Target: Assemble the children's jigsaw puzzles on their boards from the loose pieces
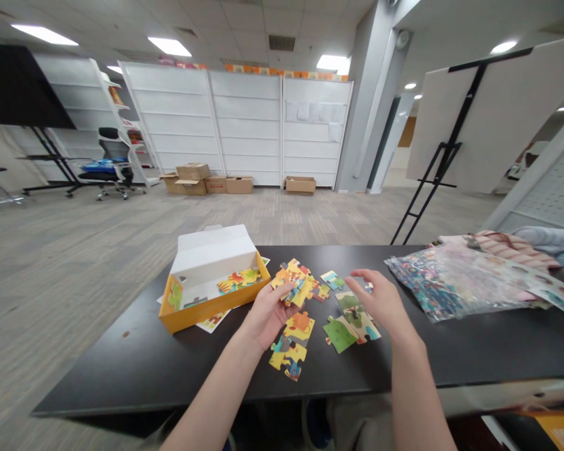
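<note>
My left hand (273, 313) is closed on a fanned stack of yellow jigsaw puzzle pieces (295, 282) above the table. Over the table to the right, my right hand (373, 297) has its fingers apart and nothing visible between them. Below it lie green and beige puzzle pieces (342, 334), several of them touching one another. Nearer to me, beneath my left hand, yellow puzzle pieces (289, 356) lie together. A blue and green puzzle piece (331, 280) rests farther back, between the hands.
On the left of the black table (136, 369) stands an open yellow box (216, 311) with more pieces inside, partly over a printed sheet (215, 322). To the right lie a clear plastic bag (455, 282) with colourful contents and folded fabrics (512, 246).
</note>
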Tool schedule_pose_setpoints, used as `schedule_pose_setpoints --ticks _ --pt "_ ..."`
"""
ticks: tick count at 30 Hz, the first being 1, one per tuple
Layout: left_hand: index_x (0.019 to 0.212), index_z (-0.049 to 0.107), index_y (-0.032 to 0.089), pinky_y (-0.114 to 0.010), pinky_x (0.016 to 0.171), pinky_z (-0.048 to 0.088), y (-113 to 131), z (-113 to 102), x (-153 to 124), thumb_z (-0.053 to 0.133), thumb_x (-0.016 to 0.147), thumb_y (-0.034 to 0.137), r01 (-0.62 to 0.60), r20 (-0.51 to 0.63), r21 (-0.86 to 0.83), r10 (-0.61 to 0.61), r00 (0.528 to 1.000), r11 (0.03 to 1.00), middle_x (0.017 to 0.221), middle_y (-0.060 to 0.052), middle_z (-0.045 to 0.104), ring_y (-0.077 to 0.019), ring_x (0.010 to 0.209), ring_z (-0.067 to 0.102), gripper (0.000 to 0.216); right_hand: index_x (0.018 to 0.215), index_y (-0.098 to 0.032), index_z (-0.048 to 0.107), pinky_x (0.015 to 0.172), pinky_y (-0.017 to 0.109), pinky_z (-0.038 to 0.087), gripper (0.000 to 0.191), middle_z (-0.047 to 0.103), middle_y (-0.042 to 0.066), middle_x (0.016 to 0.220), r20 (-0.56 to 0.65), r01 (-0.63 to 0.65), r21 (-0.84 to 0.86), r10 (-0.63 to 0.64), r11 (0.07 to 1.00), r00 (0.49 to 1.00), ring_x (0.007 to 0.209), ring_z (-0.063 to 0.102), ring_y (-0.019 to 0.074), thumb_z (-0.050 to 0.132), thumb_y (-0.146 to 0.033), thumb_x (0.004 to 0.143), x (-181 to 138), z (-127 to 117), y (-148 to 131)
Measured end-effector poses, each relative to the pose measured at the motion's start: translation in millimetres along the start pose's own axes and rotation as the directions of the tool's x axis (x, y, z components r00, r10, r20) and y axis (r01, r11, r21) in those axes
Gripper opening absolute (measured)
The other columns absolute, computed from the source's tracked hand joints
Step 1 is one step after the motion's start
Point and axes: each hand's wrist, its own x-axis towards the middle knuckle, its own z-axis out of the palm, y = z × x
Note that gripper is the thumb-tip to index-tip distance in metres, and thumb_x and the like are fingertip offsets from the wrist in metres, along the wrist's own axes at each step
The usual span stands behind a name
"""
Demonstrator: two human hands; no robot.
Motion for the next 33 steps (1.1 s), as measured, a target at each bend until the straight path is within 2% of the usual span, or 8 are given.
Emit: schedule_pose_setpoints --ticks 3,7,11,15,20,27,29,33 --pt "0.091 0.066 0.01 -0.023 0.064 0.063 1.9 -2.5 3.5 0.068 0.083 0.011 0.063 -0.07 -0.094 -0.07 0.995 0.994 0.088 -0.009 0.076 -0.0136 0.07 0.071 0.009 0.102 -0.019 0.073 0.093 0.042 0.045 0.037 0.07 0.014 0.108 0.131 0.01 -0.152 0.01 0.988 0.991 0.101 0.064 0.0308 0.066 -0.048 0.082 -2.7 0.4 14.9" --pt "0.089 0.063 0.011 -0.023 0.062 0.063 0.5 -0.7 5.7 0.062 0.085 0.01 0.044 -0.13 -0.118 -0.059 0.99 0.992 0.085 -0.008 0.074 -0.0133 0.067 0.071 0.004 0.102 -0.02 0.073 0.09 0.04 0.044 0.033 0.068 0.012 0.109 0.274 0.085 -0.206 -0.026 0.975 0.961 0.103 0.062 0.0309 0.074 -0.042 0.077 -9.0 15.5 6.9" --pt "0.093 0.061 0.015 -0.025 0.063 0.063 -2.7 0.5 5.5 0.069 0.08 0.012 0.023 -0.128 -0.079 -0.033 0.991 0.997 0.086 -0.006 0.074 -0.0144 0.069 0.072 0.015 0.104 -0.022 0.073 0.092 0.043 0.042 0.035 0.068 0.013 0.11 0.29 0.088 -0.276 -0.005 0.957 0.957 0.105 0.06 0.0335 0.078 -0.037 0.073 -13.7 26.1 -2.7" --pt "0.093 0.061 0.016 -0.026 0.063 0.063 -5.7 1.7 3.5 0.071 0.077 0.012 0.01 -0.112 -0.042 -0.015 0.994 0.999 0.085 -0.005 0.074 -0.0143 0.068 0.071 0.019 0.108 -0.021 0.072 0.091 0.043 0.042 0.035 0.067 0.014 0.113 0.332 0.105 -0.284 -0.005 0.953 0.943 0.104 0.059 0.0341 0.076 -0.037 0.077 -14.4 29.1 -4.9" --pt "0.091 0.062 0.014 -0.025 0.06 0.061 -5.7 2.8 2.4 0.065 0.079 0.009 0.001 -0.113 -0.06 -0.007 0.994 0.998 0.081 -0.004 0.073 -0.0134 0.065 0.068 0.014 0.115 -0.018 0.07 0.098 0.045 0.041 0.036 0.064 0.017 0.125 0.401 0.201 -0.221 -0.099 0.954 0.911 0.118 0.055 0.0356 0.07 -0.036 0.084 -8.1 41.5 -14.3" --pt "0.095 0.062 0.015 -0.026 0.062 0.062 -6.4 -1.9 5.2 0.066 0.08 0.01 -0.03 -0.104 -0.059 0.024 0.994 0.998 0.088 -0.006 0.074 -0.0142 0.07 0.07 0.017 0.128 -0.016 0.064 0.112 0.045 0.036 0.043 0.05 0.02 0.145 0.454 0.263 -0.076 -0.202 0.962 0.868 0.141 0.04 0.0329 0.067 -0.031 0.088 -0.5 57.5 -20.4" --pt "0.094 0.062 0.015 -0.026 0.062 0.062 -6.3 -2.3 5.2 0.068 0.078 0.011 -0.047 -0.109 -0.052 0.041 0.993 0.998 0.087 -0.005 0.074 -0.0136 0.069 0.07 0.018 0.125 -0.017 0.065 0.11 0.044 0.037 0.041 0.053 0.018 0.142 0.428 0.265 -0.073 -0.21 0.962 0.879 0.137 0.043 0.0319 0.068 -0.031 0.087 -1.0 55.0 -18.5" --pt "0.095 0.061 0.015 -0.026 0.062 0.062 -5.4 -1.0 3.3 0.069 0.079 0.012 -0.053 -0.116 -0.029 0.049 0.992 0.998 0.09 -0.006 0.074 -0.0132 0.067 0.069 0.019 0.108 -0.016 0.07 0.099 0.042 0.044 0.024 0.064 0.015 0.115 0.345 0.184 -0.167 -0.118 0.969 0.931 0.112 0.058 0.0292 0.065 -0.03 0.089 -3.2 47.9 -14.9"
